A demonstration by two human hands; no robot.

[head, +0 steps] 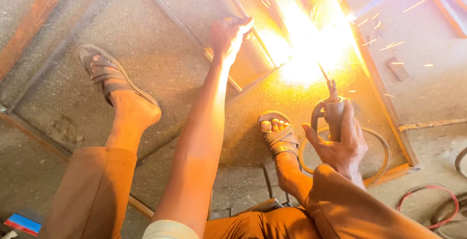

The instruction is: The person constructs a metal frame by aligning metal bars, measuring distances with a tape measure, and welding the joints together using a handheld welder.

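Right grip (340,139) round electrode holder (333,115) — sparks.

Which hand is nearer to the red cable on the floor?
Right. The right hand holds the electrode holder just left of and above the red cable; the left hand presses a metal bar far up-left.

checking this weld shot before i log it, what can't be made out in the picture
- Weld joint, head view: washed out by the glare, so the rod tip and the seam are lost.
- Left hand, head view: fingers press on a metal frame bar; the bar under the hand is covered.
- Right hand, head view: wraps the electrode holder, hiding its grip.
- Red cable, head view: cut off by the bottom edge.
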